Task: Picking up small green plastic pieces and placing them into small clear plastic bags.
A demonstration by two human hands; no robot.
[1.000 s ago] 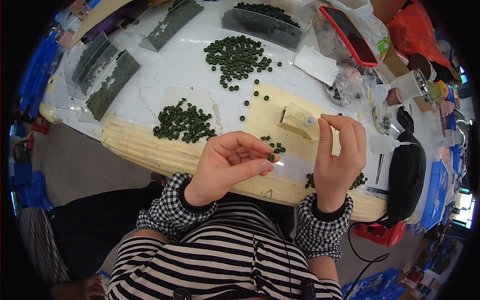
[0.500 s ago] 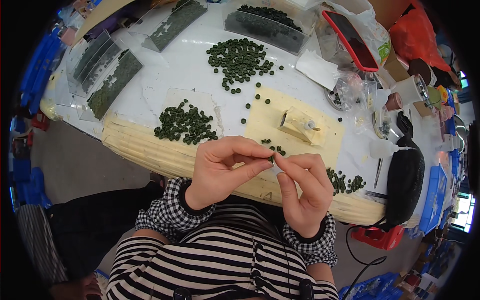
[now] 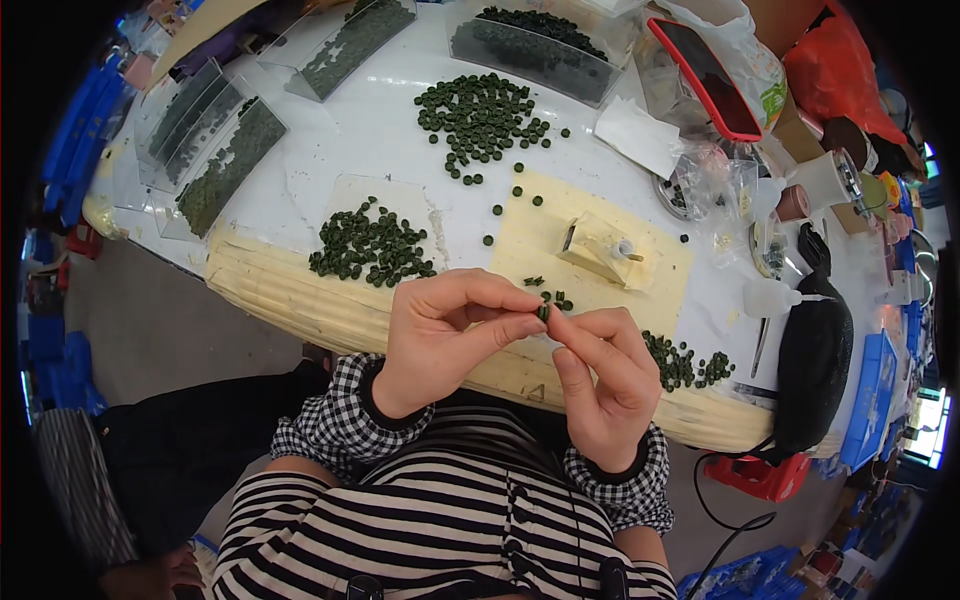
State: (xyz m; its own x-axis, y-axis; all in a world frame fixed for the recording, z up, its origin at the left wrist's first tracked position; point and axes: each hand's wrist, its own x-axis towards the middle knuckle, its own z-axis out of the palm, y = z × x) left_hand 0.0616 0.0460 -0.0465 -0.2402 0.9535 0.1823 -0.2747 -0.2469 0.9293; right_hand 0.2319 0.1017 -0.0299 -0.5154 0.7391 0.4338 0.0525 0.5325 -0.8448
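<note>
My left hand pinches a small dark green round piece between thumb and forefinger, above the padded front edge of the table. From the other side, the forefinger of my right hand reaches up to the piece. The right thumb stands apart from that forefinger, with nothing visible between them. Just beyond my fingertips, several loose green pieces lie on a cream sheet. Farther back on this sheet stands a small cream-coloured block with a short peg on top.
One pile of green pieces lies left, a larger pile farther back, and a small group right. Clear bins line the back. At right are a red-cased phone, a squeeze bottle and a black bag.
My right forefinger and thumb have spread a little, and the hand has shifted slightly left. More of the green piece shows in my left pinch. The left hand has barely moved.
</note>
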